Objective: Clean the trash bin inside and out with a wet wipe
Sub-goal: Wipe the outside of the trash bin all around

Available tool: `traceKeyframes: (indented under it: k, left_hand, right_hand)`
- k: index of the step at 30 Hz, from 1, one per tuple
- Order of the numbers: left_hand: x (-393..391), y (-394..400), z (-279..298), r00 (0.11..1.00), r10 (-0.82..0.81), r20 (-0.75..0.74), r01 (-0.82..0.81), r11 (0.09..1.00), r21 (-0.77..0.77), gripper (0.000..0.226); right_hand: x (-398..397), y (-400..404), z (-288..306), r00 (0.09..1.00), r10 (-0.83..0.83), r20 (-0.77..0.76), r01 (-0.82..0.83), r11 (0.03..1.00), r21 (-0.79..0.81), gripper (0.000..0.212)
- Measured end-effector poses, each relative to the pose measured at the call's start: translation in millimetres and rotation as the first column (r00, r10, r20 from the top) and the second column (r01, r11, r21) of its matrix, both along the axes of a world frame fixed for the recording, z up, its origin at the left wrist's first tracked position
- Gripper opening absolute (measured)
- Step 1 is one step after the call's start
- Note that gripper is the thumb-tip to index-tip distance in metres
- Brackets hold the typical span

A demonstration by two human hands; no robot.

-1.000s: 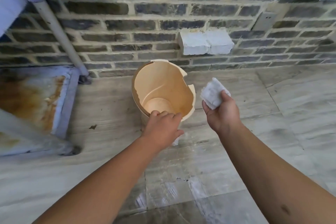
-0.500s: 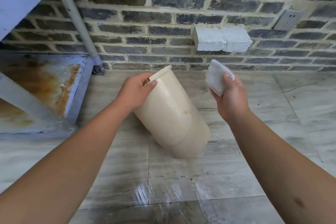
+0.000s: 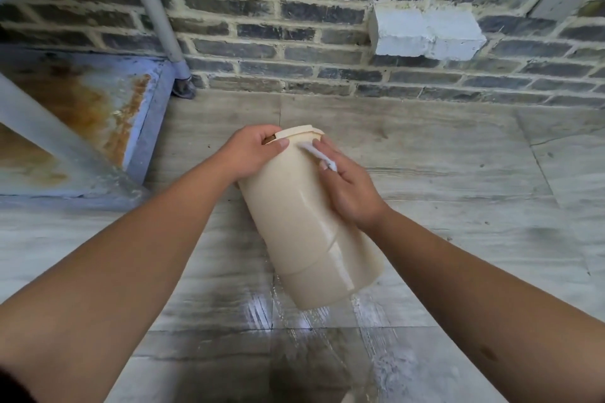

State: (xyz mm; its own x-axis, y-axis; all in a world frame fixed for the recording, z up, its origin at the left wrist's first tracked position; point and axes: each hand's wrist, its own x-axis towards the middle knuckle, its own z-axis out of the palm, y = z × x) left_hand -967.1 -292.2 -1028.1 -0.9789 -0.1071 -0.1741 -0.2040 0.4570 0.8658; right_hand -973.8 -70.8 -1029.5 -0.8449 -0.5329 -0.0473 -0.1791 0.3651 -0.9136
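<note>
While the left hand [image 3: 250,154] grips the rim, the light, stiff, slick bin [image 3: 304,216] tilts steady; right hand [image 3: 350,190] presses the wipe [image 3: 319,154].

arms: both forearms bare, no sleeves | hands [image 3: 252,154]: bare, no gloves | wrists: nothing worn

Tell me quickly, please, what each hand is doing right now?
Left hand: closed on the rim of the trash bin.
Right hand: pressing the wet wipe against the bin's outer wall.

Outdoor yard — brick wall [image 3: 294,20], paving [image 3: 458,173]
</note>
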Motion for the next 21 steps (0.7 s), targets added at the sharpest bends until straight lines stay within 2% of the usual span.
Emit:
traceKeyframes:
  k: [3, 6, 9, 15, 18, 21]
  left_hand:
    - [-4.4, 8.5, -6.6, 0.998, 0.051, -0.032, -0.055, 0.989, -0.139, 0.022]
    - [-8.3, 15.4, -8.2, 0.995, 0.087, -0.052, -0.096, 0.968, -0.233, 0.027]
    - [-12.4, 20.5, -7.4, 0.994, 0.095, -0.061, -0.109, 0.947, -0.303, 0.033]
    - [-16.7, 21.0, -10.5, 0.994, 0.085, -0.073, -0.104, 0.938, -0.331, 0.03]
    - [-19.2, 20.3, -12.5, 0.995, 0.071, -0.065, -0.088, 0.945, -0.316, 0.026]
    - [-22.6, 20.9, -14.6, 0.997, 0.043, -0.061, -0.059, 0.956, -0.289, 0.032]
  right_hand:
    - [11.2, -5.8, -17.9, 0.967, 0.19, -0.171, -0.16, 0.971, 0.175, 0.044]
    - [8.9, -3.1, -18.9, 0.944, 0.232, -0.234, -0.183, 0.96, 0.211, 0.044]
    - [8.4, 6.2, -19.3, 0.889, 0.346, -0.301, -0.248, 0.915, 0.318, 0.047]
    - [38.8, 41.5, -33.7, 0.681, 0.588, -0.437, -0.362, 0.789, 0.497, 0.054]
    - [61.5, 54.1, -34.7, 0.542, 0.706, -0.456, -0.474, 0.705, 0.528, 0.054]
    - [90.0, 60.0, -35.9, 0.417, 0.793, -0.443, -0.549, 0.609, 0.573, 0.053]
